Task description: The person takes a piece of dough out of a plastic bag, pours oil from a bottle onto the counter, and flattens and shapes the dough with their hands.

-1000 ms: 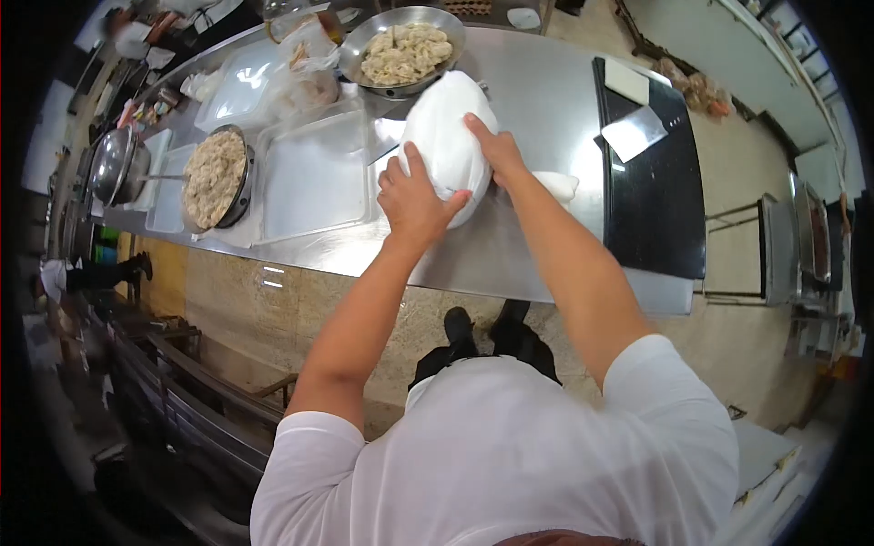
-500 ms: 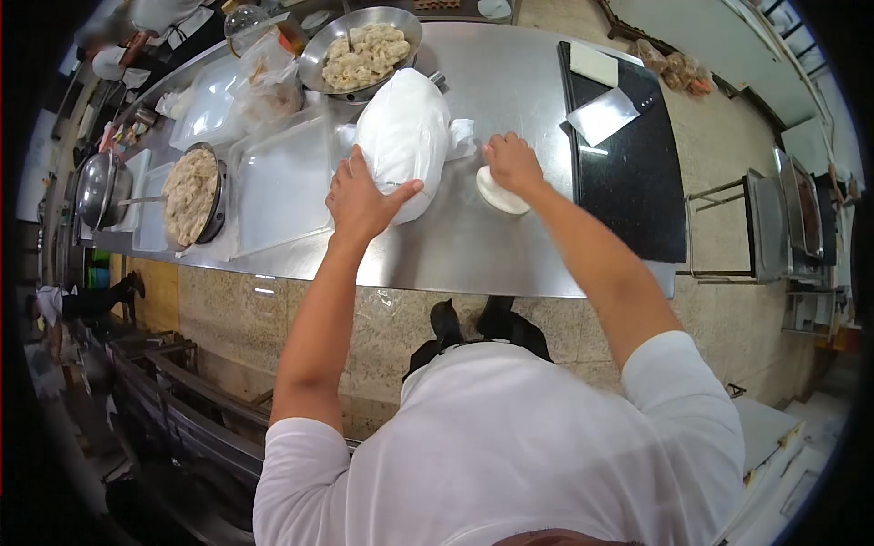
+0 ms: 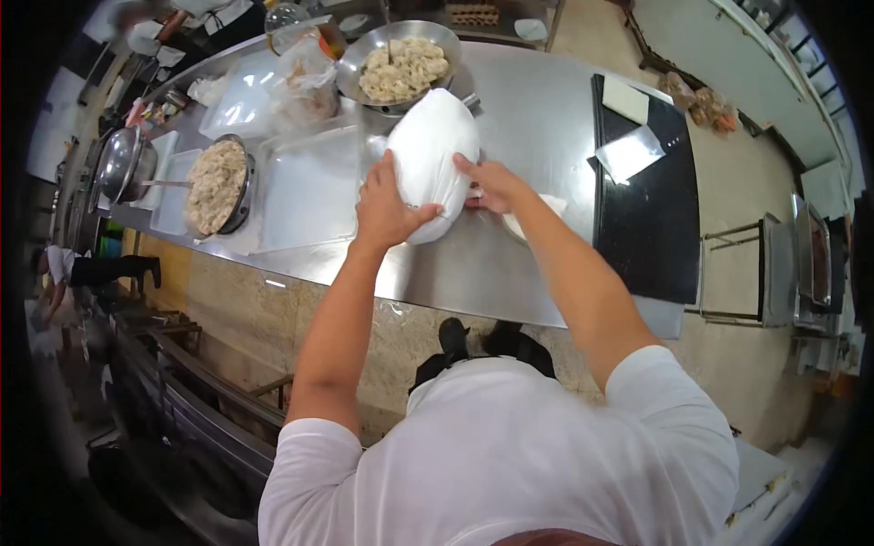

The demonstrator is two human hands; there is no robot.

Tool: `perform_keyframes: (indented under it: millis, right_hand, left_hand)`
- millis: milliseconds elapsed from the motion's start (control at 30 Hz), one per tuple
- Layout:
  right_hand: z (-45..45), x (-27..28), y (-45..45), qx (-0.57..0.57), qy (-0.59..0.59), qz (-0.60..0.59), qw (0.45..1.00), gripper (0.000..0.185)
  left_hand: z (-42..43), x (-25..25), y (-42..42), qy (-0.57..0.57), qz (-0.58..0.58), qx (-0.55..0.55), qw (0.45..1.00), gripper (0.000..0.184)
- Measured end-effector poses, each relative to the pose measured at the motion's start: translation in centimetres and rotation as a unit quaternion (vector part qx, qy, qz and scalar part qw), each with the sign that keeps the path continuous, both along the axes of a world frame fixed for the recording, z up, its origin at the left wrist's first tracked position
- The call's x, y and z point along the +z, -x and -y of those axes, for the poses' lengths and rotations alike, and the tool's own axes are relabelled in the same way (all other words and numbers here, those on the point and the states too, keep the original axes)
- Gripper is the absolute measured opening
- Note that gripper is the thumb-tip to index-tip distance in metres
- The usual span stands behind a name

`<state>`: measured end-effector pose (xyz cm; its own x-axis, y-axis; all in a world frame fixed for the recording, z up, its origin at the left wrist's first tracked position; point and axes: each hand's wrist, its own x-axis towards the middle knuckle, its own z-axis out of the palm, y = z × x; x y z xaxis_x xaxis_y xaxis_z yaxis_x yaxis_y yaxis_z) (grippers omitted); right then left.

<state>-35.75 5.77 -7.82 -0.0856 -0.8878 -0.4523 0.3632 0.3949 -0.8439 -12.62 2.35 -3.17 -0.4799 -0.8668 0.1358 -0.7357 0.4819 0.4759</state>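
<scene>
A plump bundle in white wrapping (image 3: 433, 146) rests on the steel table; its contents are hidden. My left hand (image 3: 385, 206) grips its near left side, fingers spread along the edge and thumb across the near end. On the right side my right hand (image 3: 492, 186) grips the same bundle, thumb on top and the other fingers low, partly hidden, at a loose fold. A flat, round white piece that looks like dough (image 3: 550, 207) lies on the table, partly covered by my right forearm.
At the right, a black board (image 3: 645, 227) carries a broad metal blade (image 3: 630, 155) and a white slab (image 3: 625, 101). Left of the bundle are a clear tray (image 3: 309, 191) and a pan of pale filling (image 3: 216, 187). A metal bowl of chunky food (image 3: 403, 68) stands behind.
My right hand has left the round white piece and moved left onto the bundle's side. My left hand stays on the bundle. The view has shifted slightly.
</scene>
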Motion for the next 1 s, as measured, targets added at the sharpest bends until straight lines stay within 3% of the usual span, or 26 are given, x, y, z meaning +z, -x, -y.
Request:
perform_keyframes:
  millis: [67, 100, 167, 233, 267, 333, 367, 400, 467, 500, 533, 600, 633, 667, 700, 733, 833, 900, 933, 967, 1000]
  right_hand:
    - [-0.1, -2.4, 0.7, 0.031, -0.038, 0.054, 0.997, 0.058]
    - [-1.2, -1.0, 1.3, 0.018, -0.035, 0.047, 0.998, 0.038]
    - [-1.5, 1.9, 1.0, 0.023, -0.024, 0.028, 0.999, 0.032]
    - [-2.3, 5.0, 0.6, 0.009, 0.001, 0.043, 0.999, 0.021]
    - [-2.2, 6.4, 0.8, 0.011, 0.004, 0.040, 0.999, 0.021]
    - [-2.5, 8.1, 1.2, 0.046, 0.111, 0.109, 0.987, 0.018]
    - [-2.5, 8.8, 1.0, 0.046, 0.104, 0.110, 0.987, 0.018]
    - [-2.0, 10.0, 0.6, 0.065, 0.126, 0.131, 0.981, 0.016]
    - [-1.2, 12.1, -0.1, 0.092, 0.156, 0.145, 0.973, 0.014]
    - [-1.0, 12.7, -0.6, 0.073, 0.147, 0.109, 0.980, 0.013]
    - [-0.8, 13.3, -1.1, 0.054, 0.140, 0.071, 0.986, 0.013]
    - [-1.1, 14.8, -0.7, 0.042, 0.137, 0.078, 0.987, 0.011]
    - [-1.3, 16.0, -0.9, 0.022, 0.132, 0.089, 0.987, 0.008]
    - [-1.3, 17.0, -1.2, 0.025, 0.133, 0.086, 0.987, 0.008]
    - [-1.4, 18.7, -2.0, 0.011, 0.138, 0.068, 0.988, 0.009]
    - [-1.4, 19.7, -2.7, -0.001, 0.143, 0.050, 0.989, 0.011]
    - [-0.6, 18.6, -3.9, 0.049, 0.163, 0.018, 0.985, 0.009]
    - [-0.5, 18.3, -4.2, 0.079, 0.167, 0.009, 0.983, 0.011]
    - [-0.5, 18.1, -3.9, 0.085, 0.165, 0.006, 0.982, 0.011]
    - [-0.7, 17.8, -3.2, 0.090, 0.205, 0.003, 0.975, 0.023]
    - [-1.4, 17.5, -2.4, 0.091, 0.243, 0.003, 0.966, 0.034]
  left_hand:
    - [0.2, 0.3, -0.7, -0.009, -0.021, -0.004, 1.000, 0.126]
    - [0.2, 0.1, -1.5, -0.040, -0.034, -0.007, 0.999, 0.126]
    - [0.9, 0.2, -2.2, -0.070, -0.053, -0.012, 0.996, 0.126]
    - [1.8, 0.5, -3.4, -0.168, -0.118, -0.042, 0.978, 0.109]
    - [2.3, 0.5, -3.9, -0.165, -0.121, -0.041, 0.978, 0.109]
    - [1.9, 0.1, -4.7, -0.394, -0.334, -0.089, 0.851, 0.088]
    - [0.8, -0.1, -4.7, -0.435, -0.379, -0.046, 0.816, 0.076]
    - [0.3, -1.0, -5.0, -0.436, -0.380, -0.044, 0.814, 0.076]
    - [0.6, -3.2, -5.2, -0.519, -0.453, -0.015, 0.725, 0.073]
    - [0.1, -2.6, -5.1, -0.519, -0.456, -0.012, 0.723, 0.067]
    - [0.0, -1.8, -5.1, -0.515, -0.461, -0.012, 0.722, 0.067]
    - [0.5, 0.0, -5.1, -0.391, -0.350, 0.016, 0.851, 0.066]
    - [1.0, 0.4, -4.0, -0.172, -0.270, 0.016, 0.947, 0.079]
    - [0.2, 0.4, -3.5, -0.031, -0.158, -0.005, 0.987, 0.087]
    - [-2.4, 4.4, -1.4, 0.110, -0.041, -0.024, 0.993, 0.095]
    - [-2.6, 5.6, 0.2, 0.109, 0.010, -0.007, 0.994, 0.102]
    - [1.3, 4.0, 2.6, 0.040, 0.031, 0.011, 0.999, 0.099]
    - [4.2, 2.6, 2.8, -0.163, 0.012, -0.009, 0.986, 0.090]
    - [5.4, 1.7, 2.6, -0.165, 0.007, -0.004, 0.986, 0.090]
    - [6.7, 0.8, 2.3, -0.156, -0.082, -0.054, 0.983, 0.091]
    - [6.7, 0.6, 2.2, -0.158, -0.080, -0.055, 0.983, 0.091]
